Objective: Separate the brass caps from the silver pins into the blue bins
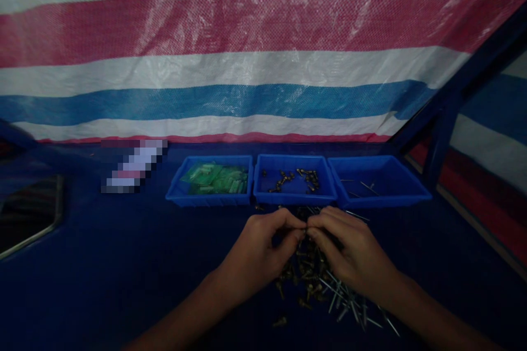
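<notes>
Your left hand (263, 241) and right hand (354, 241) meet at centre frame, thumb and forefinger of each pinched on what looks like a small part (305, 232), too dark to identify. Loose brass-coloured fittings (309, 289) lie at lower centre, thin metal pins (349, 301) just right of them. Risk: a slipped pinch could lose your piece in that pile; a low wrist could mix pins and fittings.

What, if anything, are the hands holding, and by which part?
It cannot be told: the left hand and the right hand pinch close together, but whatever may sit between them is too dark and covered to make out.
</notes>
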